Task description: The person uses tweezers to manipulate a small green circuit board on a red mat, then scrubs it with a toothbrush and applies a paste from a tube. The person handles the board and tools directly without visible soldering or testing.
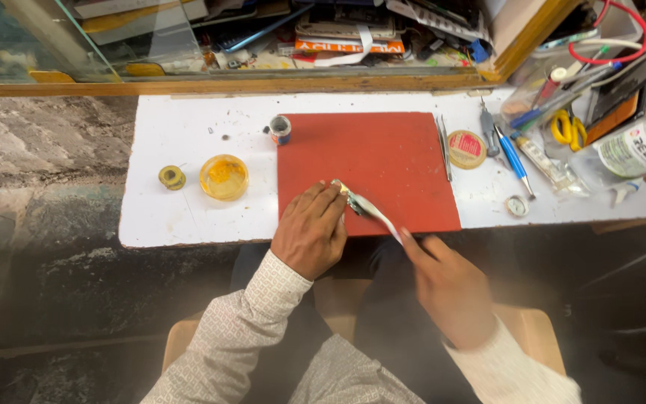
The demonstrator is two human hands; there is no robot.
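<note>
A red mat [371, 161] lies on a white worktop [181, 135]. My left hand [310, 230] rests on the mat's near edge, fingertips pinching a small metallic piece [342, 188] against it. My right hand [450, 288] holds a thin silvery tool [377, 212], perhaps tweezers, whose tip reaches that piece. Both sleeves are pale and patterned.
A yellow dish [223, 176] and a small yellow roll [172, 177] sit left of the mat. A little jar [280, 129] stands at its far left corner. To the right lie tweezers [443, 146], a round tin [466, 148], a blue pen [514, 159], yellow scissors [570, 129] and a plastic bottle [629, 152].
</note>
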